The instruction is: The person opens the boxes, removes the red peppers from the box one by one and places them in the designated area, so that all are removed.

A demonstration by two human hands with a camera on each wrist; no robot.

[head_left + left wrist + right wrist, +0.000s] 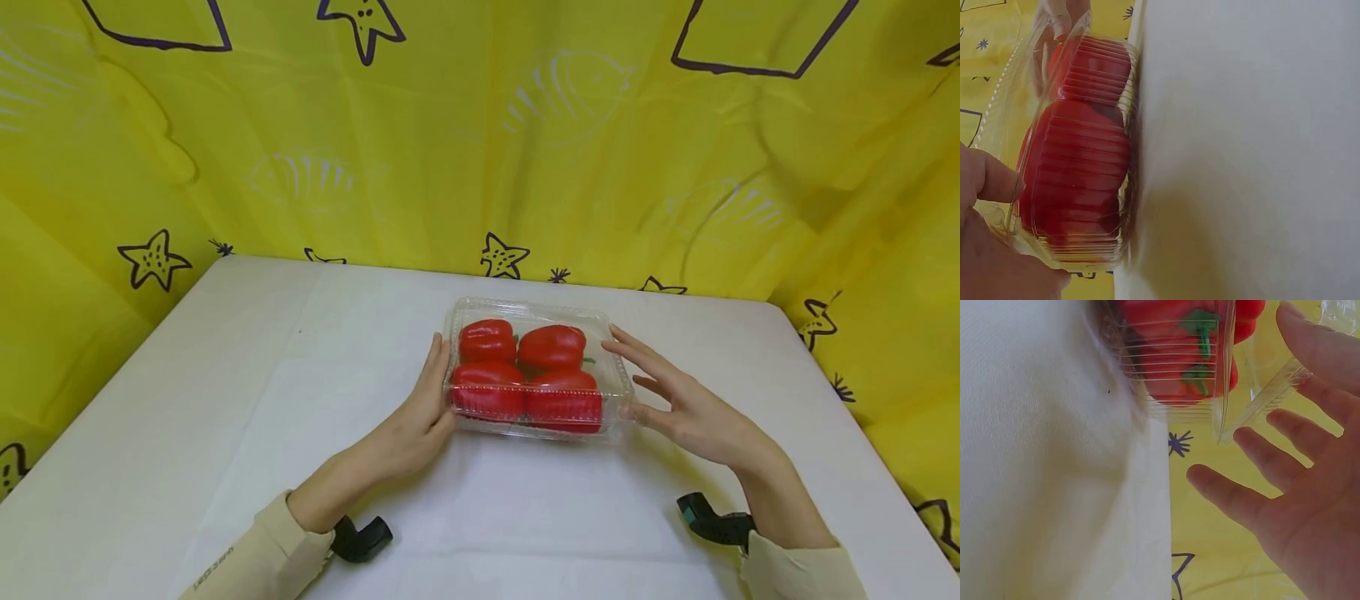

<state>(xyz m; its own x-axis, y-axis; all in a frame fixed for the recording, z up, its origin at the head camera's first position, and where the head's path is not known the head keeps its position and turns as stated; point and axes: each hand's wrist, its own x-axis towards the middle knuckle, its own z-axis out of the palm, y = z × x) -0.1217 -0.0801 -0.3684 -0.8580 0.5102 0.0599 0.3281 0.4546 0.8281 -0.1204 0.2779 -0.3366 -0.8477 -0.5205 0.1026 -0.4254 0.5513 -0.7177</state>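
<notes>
Head view: left hand (416, 425) lies flat-fingered against the pepper box (537, 373), right hand (693, 408) spread open beside it, holding nothing; squeezing in and lifting looks next

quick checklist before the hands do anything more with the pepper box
1. Clear plastic clamshell box flat on white table: ok.
2. Four red bell peppers all inside: ok.
3. Left hand flat against the box's left side: ok.
4. Right hand, fingers spread at the right edge, gripping: not ok.
5. Lid latched: cannot tell.
</notes>
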